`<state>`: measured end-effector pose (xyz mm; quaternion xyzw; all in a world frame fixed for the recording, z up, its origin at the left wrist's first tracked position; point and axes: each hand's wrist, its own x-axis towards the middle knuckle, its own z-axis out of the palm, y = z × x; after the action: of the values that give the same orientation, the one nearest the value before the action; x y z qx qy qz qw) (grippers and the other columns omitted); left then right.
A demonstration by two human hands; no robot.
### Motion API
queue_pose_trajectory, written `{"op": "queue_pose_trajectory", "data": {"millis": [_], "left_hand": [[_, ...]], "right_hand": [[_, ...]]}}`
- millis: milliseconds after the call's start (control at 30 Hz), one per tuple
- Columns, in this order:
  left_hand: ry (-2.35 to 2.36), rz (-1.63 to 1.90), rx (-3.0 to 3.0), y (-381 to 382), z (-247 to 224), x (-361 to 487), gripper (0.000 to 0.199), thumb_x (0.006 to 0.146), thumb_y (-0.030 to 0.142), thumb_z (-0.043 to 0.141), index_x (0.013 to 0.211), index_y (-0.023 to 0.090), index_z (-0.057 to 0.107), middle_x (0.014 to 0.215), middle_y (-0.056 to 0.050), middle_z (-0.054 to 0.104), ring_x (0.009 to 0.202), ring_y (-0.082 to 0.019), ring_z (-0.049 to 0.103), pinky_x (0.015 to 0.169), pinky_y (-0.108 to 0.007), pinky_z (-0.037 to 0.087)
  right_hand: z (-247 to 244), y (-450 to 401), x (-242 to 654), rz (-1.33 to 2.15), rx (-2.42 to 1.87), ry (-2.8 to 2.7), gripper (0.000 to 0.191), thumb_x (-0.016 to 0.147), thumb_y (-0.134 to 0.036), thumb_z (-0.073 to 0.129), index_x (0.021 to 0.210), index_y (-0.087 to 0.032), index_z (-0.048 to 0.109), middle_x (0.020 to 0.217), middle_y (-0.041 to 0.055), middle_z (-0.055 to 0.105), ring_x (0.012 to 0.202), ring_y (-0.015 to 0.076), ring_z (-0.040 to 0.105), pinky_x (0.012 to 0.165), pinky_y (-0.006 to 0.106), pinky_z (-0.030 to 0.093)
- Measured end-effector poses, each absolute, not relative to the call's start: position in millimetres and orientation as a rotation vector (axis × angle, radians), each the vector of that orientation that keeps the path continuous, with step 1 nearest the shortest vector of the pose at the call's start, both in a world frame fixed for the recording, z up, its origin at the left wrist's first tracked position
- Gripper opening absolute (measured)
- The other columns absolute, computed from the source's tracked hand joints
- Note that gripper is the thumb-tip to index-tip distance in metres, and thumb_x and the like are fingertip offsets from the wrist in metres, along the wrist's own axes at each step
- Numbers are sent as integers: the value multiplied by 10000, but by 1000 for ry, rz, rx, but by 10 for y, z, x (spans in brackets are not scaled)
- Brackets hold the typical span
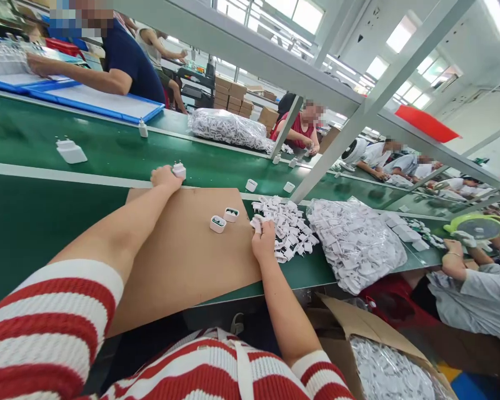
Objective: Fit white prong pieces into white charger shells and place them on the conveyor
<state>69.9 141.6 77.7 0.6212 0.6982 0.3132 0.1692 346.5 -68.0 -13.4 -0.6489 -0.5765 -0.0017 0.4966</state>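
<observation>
My left hand [166,178] reaches to the far edge of a brown cardboard sheet [183,250], its fingers closed on a white plug [179,170] with its pins up, at the green belt's near edge. My right hand [264,240] is at the sheet's right edge with its fingers closed on a white plug part [256,223], beside a pile of white plug parts [289,228]. Between my hands, two open white housings [218,224] with green inside lie on the cardboard.
A green conveyor belt [108,158] carries several white plugs. A clear bag of white parts [354,241] lies right of the pile. A grey metal post [337,147] slants up behind it. An open box [383,344] stands lower right. Several people sit along the line.
</observation>
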Motion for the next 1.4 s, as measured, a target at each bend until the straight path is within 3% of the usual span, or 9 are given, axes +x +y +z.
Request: {"op": "queue_pose_trajectory", "data": {"millis": [100, 267, 400, 567, 667, 767, 867, 1000, 1400], "left_hand": [[1883, 1051, 1933, 1178, 748, 751, 668, 798, 285, 651, 1396, 48, 468, 1534, -219, 342, 1433, -430, 224, 1181, -566, 196], [1259, 731, 2197, 536, 538, 844, 571, 724, 344, 709, 1265, 175, 640, 1284, -77, 624, 1203, -268, 559, 1080, -370, 434], [1071, 608, 2084, 33, 401, 1016, 540, 710, 526, 765, 1137, 205, 682, 1199, -86, 686, 1127, -279, 616, 995, -372, 488], [1173, 598, 2052, -530, 489, 1170, 349, 777, 514, 720, 938, 207, 679, 953, -50, 725, 861, -243, 657, 750, -342, 499], [1233, 568, 2157, -901, 492, 1164, 321, 805, 512, 707, 893, 205, 670, 928, -62, 721, 837, -256, 651, 707, -353, 479], [1222, 717, 2096, -1177, 341, 1151, 353, 835, 496, 706, 1032, 204, 696, 1043, -72, 731, 924, -260, 655, 791, -367, 495], [1166, 880, 2014, -1275, 134, 1154, 320, 870, 467, 698, 1065, 217, 736, 1055, -57, 742, 959, -248, 646, 860, -369, 486], [1150, 942, 2008, -1246, 0, 1156, 287, 863, 459, 724, 1008, 214, 758, 991, -45, 751, 921, -241, 637, 853, -373, 472], [1147, 926, 2005, -1232, 12, 1138, 261, 854, 439, 746, 1005, 227, 761, 1034, -34, 755, 979, -249, 644, 895, -377, 462]], "right_hand": [[-84, -693, 3474, 331, -1427, -1164, 324, 927, -314, 509, 1165, -153, 658, 1164, 131, 601, 956, 186, 653, 873, 369, 577], [79, -721, 3369, 993, -1059, -742, 370, 783, -390, 727, 1094, -194, 685, 1097, 68, 731, 953, 196, 720, 925, 382, 591], [174, -769, 3318, 1295, -898, -636, 327, 730, -334, 781, 1010, -186, 700, 982, 54, 768, 898, 200, 750, 926, 374, 609], [226, -859, 3332, 1409, -857, -720, 357, 647, -274, 877, 957, -190, 721, 1060, 47, 768, 1025, 204, 741, 1011, 334, 568], [251, -952, 3300, 1367, -929, -814, 361, 651, -318, 884, 960, -211, 732, 1049, 34, 766, 1013, 215, 733, 962, 366, 582], [275, -1100, 3223, 1147, -1103, -1050, 304, 681, -335, 875, 933, -227, 744, 992, 24, 764, 953, 202, 716, 905, 357, 578], [303, -1281, 3146, 816, -1235, -1470, 186, 809, -319, 782, 976, -241, 758, 1000, 28, 752, 969, 199, 686, 933, 366, 544], [329, -1462, 3078, 471, -1283, -1852, 203, 931, -295, 648, 1107, -259, 741, 1041, 38, 743, 1055, 208, 635, 982, 384, 508], [363, -1423, 3102, 375, -1312, -2039, 198, 906, -201, 616, 1049, -264, 737, 1016, 29, 759, 1051, 223, 625, 1026, 420, 504]]}}
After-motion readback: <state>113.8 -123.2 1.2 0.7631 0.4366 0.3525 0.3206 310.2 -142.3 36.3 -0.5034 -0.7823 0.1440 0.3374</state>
